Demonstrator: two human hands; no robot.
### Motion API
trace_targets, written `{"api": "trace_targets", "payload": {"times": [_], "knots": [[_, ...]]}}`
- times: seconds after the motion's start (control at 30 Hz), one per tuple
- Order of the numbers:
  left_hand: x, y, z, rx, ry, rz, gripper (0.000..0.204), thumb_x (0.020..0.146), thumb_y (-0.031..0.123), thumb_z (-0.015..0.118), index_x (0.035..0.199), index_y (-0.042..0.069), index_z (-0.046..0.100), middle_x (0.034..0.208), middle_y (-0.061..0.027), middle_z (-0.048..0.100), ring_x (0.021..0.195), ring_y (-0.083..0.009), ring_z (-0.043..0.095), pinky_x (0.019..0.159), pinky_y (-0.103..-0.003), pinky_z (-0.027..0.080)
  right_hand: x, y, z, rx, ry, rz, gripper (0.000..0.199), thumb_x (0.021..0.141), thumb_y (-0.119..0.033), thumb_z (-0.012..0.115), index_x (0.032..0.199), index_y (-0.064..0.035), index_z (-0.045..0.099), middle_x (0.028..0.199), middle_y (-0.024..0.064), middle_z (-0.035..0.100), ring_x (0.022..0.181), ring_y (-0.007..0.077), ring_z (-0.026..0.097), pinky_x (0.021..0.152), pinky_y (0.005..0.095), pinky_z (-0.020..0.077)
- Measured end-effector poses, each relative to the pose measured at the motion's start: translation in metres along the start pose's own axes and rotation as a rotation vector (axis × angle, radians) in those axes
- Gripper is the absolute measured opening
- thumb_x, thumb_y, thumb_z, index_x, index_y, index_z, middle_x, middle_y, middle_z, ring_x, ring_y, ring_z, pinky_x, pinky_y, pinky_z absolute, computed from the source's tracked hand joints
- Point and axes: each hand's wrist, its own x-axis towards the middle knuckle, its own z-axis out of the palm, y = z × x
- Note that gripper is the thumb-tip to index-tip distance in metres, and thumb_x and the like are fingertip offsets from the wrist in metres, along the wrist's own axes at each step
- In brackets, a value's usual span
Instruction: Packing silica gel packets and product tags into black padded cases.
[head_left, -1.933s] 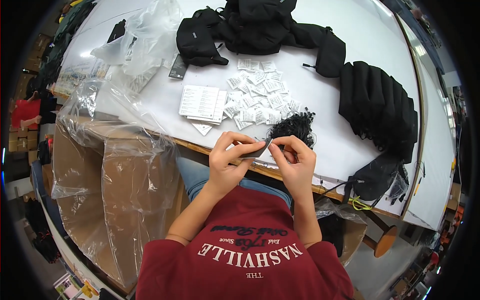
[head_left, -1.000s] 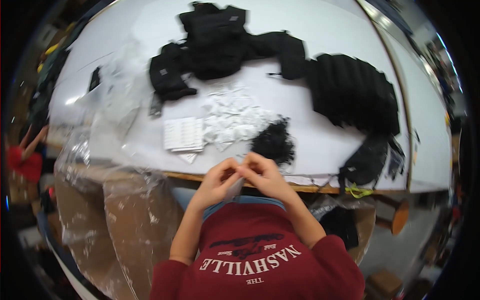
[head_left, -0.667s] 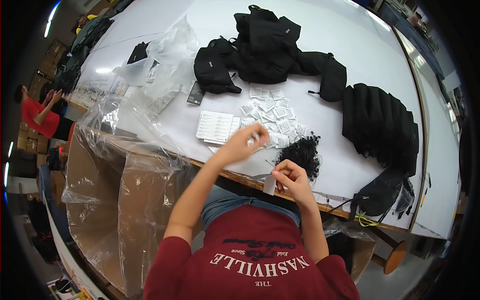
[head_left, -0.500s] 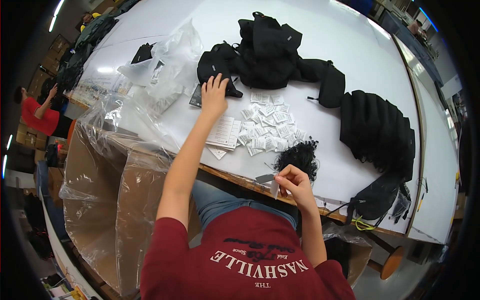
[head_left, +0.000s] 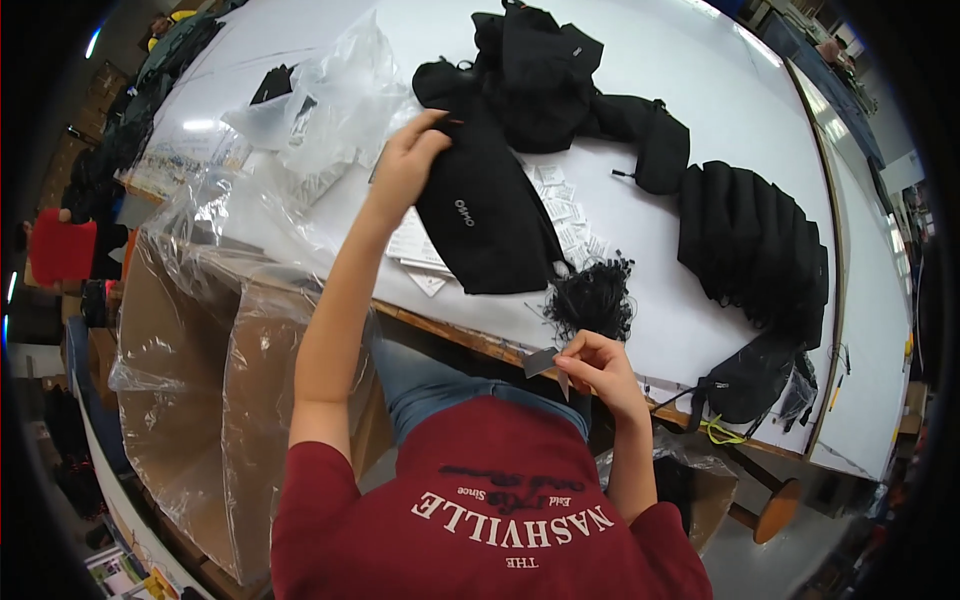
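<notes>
- In the head view, the black pouch [head_left: 490,220] lies just right of the left hand [head_left: 404,168], over some little white packets [head_left: 570,222]. Its long side slants down toward the right hand [head_left: 604,372].
- The left hand is nearer; its thumb and fingers pinch the pouch's top edge.
- The right hand pinches a flat grey tag [head_left: 540,362], below the pouch's bottom end.
- A tangled heap of thin black loops [head_left: 592,300] sits between that end and the right hand.
- The pouch looks like soft, dull cloth; the plastic bag [head_left: 345,115] is crinkly and see-through.
</notes>
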Motion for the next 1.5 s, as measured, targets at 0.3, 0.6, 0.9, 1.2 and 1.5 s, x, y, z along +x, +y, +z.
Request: {"api": "trace_targets", "payload": {"times": [0.3, 0.6, 0.9, 1.2, 1.5], "knots": [[-0.015, -0.056, 0.043, -0.069, -0.271, -0.295, 0.019, 0.088, 0.012, 0.06, 0.104, 0.002, 0.063, 0.092, -0.0014, 0.063, 0.087, -0.0068, 0.056, 0.078, -0.02, 0.044, -0.011, -0.001, 0.004, -0.054, -0.098, 0.108, 0.013, 0.086, -0.012, 0.067, 0.08, -0.003, 0.06, 0.058, -0.0069, 0.05, 0.053, -0.0006, 0.043, 0.048, 0.0175, 0.0311], [-0.032, 0.024, 0.033, -0.224, -0.169, -0.061, 0.019, 0.086, 0.006, 0.061, 0.105, 0.002, 0.062, 0.093, -0.0006, 0.063, 0.085, -0.006, 0.056, 0.077, -0.019, 0.043, -0.013, -0.02, -0.004, -0.078, 0.013, 0.055, 0.012, 0.085, -0.01, 0.068, 0.08, -0.003, 0.06, 0.061, -0.0054, 0.054, 0.053, 0.0005, 0.045, 0.048, 0.0173, 0.0331], [-0.092, -0.023, 0.011, 0.627, -0.659, 0.22, 0.032, 0.068, -0.005, 0.057, 0.095, 0.012, 0.064, 0.112, -0.0024, 0.059, 0.121, -0.026, 0.046, 0.108, -0.043, 0.024, 0.001, -0.021, 0.001, -0.181, 0.175, -0.003, 0.011, 0.085, -0.011, 0.068, 0.082, -0.0012, 0.063, 0.056, -0.0046, 0.053, 0.049, 0.0, 0.043, 0.045, 0.0169, 0.0291], [-0.155, -0.047, 0.033, 0.804, -0.267, 0.248, 0.027, 0.067, 0.014, 0.073, 0.092, 0.023, 0.067, 0.113, -0.0028, 0.052, 0.127, -0.0286, 0.035, 0.109, -0.049, 0.015, 0.037, -0.01, 0.036, -0.665, 0.304, -0.137, 0.01, 0.08, -0.014, 0.068, 0.08, -0.0041, 0.067, 0.047, 0.0029, 0.05, 0.043, 0.007, 0.045, 0.044, 0.025, 0.0329], [-0.178, -0.035, 0.03, 0.598, 0.072, 0.119, 0.017, 0.065, 0.008, 0.074, 0.081, 0.01, 0.068, 0.081, 0.0005, 0.058, 0.088, -0.019, 0.048, 0.083, -0.033, 0.032, 0.051, -0.005, 0.063, -0.764, 0.232, -0.328, 0.008, 0.08, -0.008, 0.067, 0.084, -0.0023, 0.065, 0.052, 0.0056, 0.049, 0.045, 0.0093, 0.044, 0.045, 0.0245, 0.0348]]}}
